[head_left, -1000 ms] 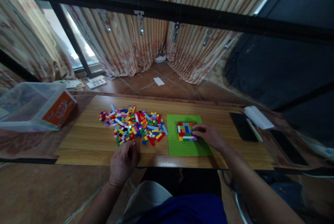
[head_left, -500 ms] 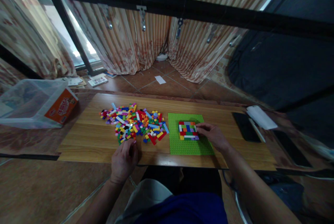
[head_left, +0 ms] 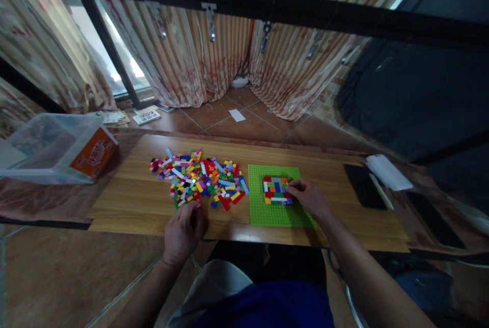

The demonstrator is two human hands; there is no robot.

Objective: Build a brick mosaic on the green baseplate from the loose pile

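My left hand [head_left: 184, 228] rests at the near edge of a heap of loose toy building bricks [head_left: 206, 178], its fingers curled closed. A small pink brick [head_left: 198, 206] shows at its fingertips. On a green baseplate [head_left: 260, 216] stands a low, roughly rectangular build of coloured bricks [head_left: 277, 189], with white, red, blue, green, orange and yellow among them. My right hand [head_left: 308, 196] is closed in a pinch at the right edge of this build. Whatever lies between those fingertips is too small and covered to name.
A clear plastic box [head_left: 49, 149] with an orange label stands at the left. Right of the baseplate lie a black phone-like slab [head_left: 364, 187], a white object [head_left: 388, 172] and another dark slab [head_left: 435, 218]. A dark bar [head_left: 244, 7] crosses above the wooden board [head_left: 130, 185].
The whole view has shifted slightly. Both hands keep nearly the same places, the right one still pinching at the build's right edge.
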